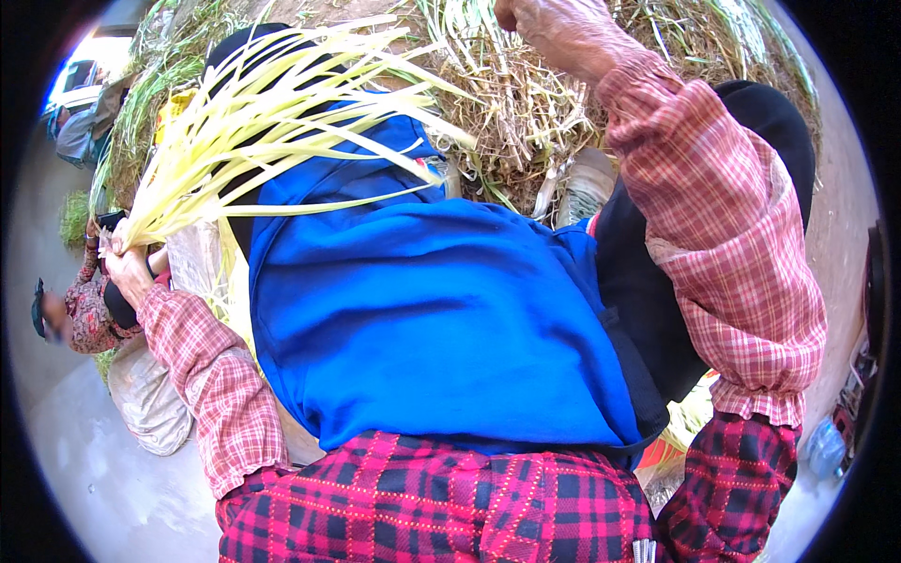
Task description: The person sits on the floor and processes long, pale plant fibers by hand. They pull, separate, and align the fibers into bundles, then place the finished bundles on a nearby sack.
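At the left, my left hand (pixel 129 266) grips the gathered ends of a bunch of long pale yellow-green leafy stalks (pixel 232 148). Their loose ends fan out to the right over my knee and the blue cloth apron (pixel 436 310) on my lap. My right hand (pixel 552 32) is at the top right, above a heap of plants with dry roots (pixel 514 105). Its fingers are bent and partly cut off by the picture's edge, so whether they hold anything cannot be told.
More heaped green plants (pixel 704 42) lie at the top right. My shoe (pixel 588 186) is beside the roots. A seated person (pixel 95 310) and another person (pixel 81 134) are at the left, near a pale sack (pixel 151 397). A blue plastic item (pixel 825 447) lies at the right.
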